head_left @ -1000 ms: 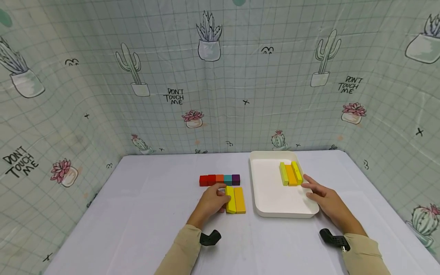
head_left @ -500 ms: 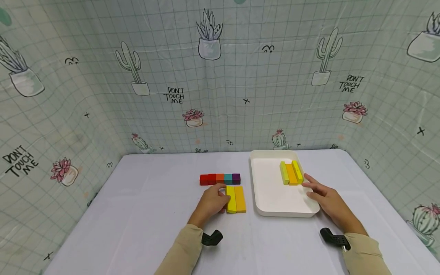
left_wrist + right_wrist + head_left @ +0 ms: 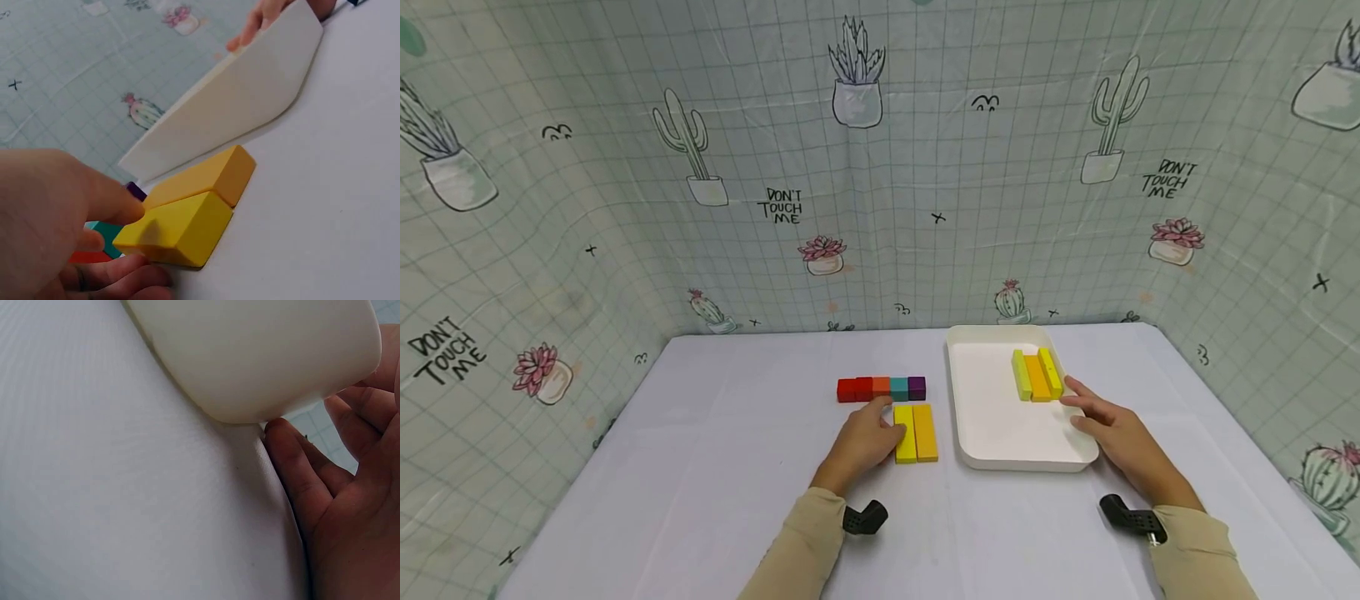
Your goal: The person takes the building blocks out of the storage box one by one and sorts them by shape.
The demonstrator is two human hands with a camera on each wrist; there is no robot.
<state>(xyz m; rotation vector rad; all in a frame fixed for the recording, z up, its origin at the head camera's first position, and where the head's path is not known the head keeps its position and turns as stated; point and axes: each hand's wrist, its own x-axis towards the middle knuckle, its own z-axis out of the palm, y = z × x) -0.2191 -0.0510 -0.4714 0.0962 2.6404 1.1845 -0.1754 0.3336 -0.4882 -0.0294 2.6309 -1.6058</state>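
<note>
My left hand holds a yellow block at its left side. In the left wrist view a digit lies over the top edge of that yellow block, and other fingers are at its lower side. An orange-yellow block lies flush against it. My right hand holds the right rim of a white tray, with digits over the rim. In the right wrist view its fingers are beside the tray's wall. Inside the tray are a lime block, an orange-yellow block and a yellow block.
Behind the left hand stands a row of blocks: two red blocks, an orange block, a teal block and a purple block. A white cloth covers the table. A patterned curtain hangs around it.
The left hand has barely shifted, and the yellow block beneath it now sits flatter and level beside the orange-yellow block. The right hand and the tray look unmoved. The head view has tilted slightly.
</note>
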